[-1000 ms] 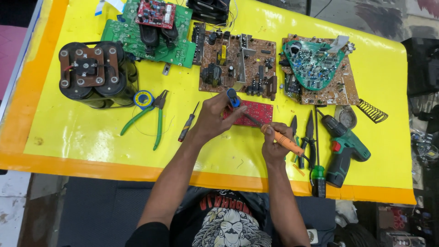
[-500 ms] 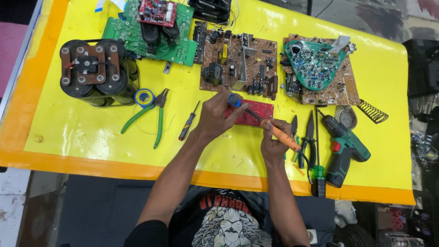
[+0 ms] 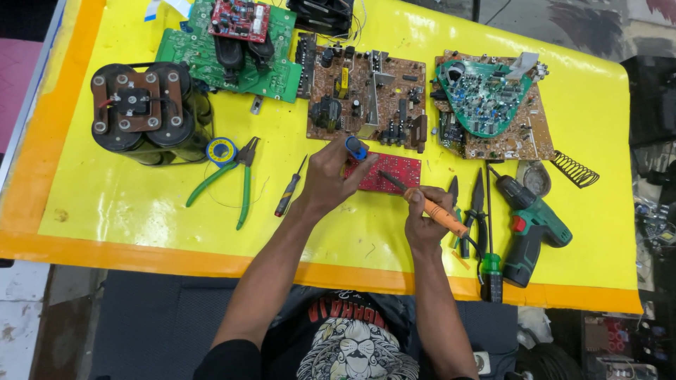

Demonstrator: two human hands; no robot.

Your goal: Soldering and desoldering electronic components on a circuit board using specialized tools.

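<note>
Both hands are working the soldering step: left hand (image 3: 331,176) pinching a blue spool (image 3: 356,148) above the red board (image 3: 384,172) lying mid-table, right hand (image 3: 422,218) clamping the soldering iron (image 3: 422,203), whose tip likely needs steadying on the joint.

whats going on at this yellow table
A person is working on a small red circuit board on the yellow table. The left hand holds a blue cylindrical part at the board's edge, and the right hand holds an orange-handled soldering iron, tip over the board. Bigger boards and tools lie around.
</note>
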